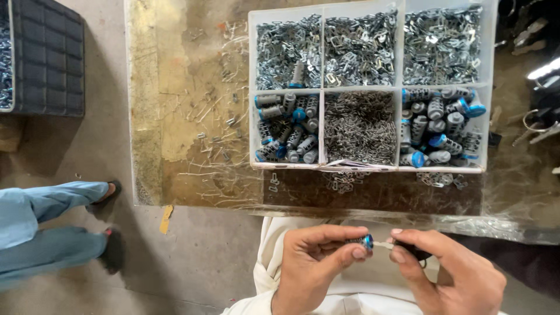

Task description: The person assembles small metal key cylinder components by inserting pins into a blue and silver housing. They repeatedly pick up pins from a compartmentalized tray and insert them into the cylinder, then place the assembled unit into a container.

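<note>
Low over the lap, the left hand (pixel 312 262) pinches a small blue-tipped metal cylinder (pixel 361 241), while the right hand (pixel 449 271) grips a dark-handled tool (pixel 411 249) touching its tip. Just beyond, on the worn workbench (pixel 186 128), sits a white six-compartment tray (pixel 322 87) of metal parts.

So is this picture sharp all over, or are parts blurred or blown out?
Head view: the tray and its metal parts are fairly sharp; the left hand and right hand, close to the lens, are softer; a bright glare patch burns out at the right edge; the table edges bow slightly, a wide-lens distortion; light is even, with soft shadow under the table.
</note>
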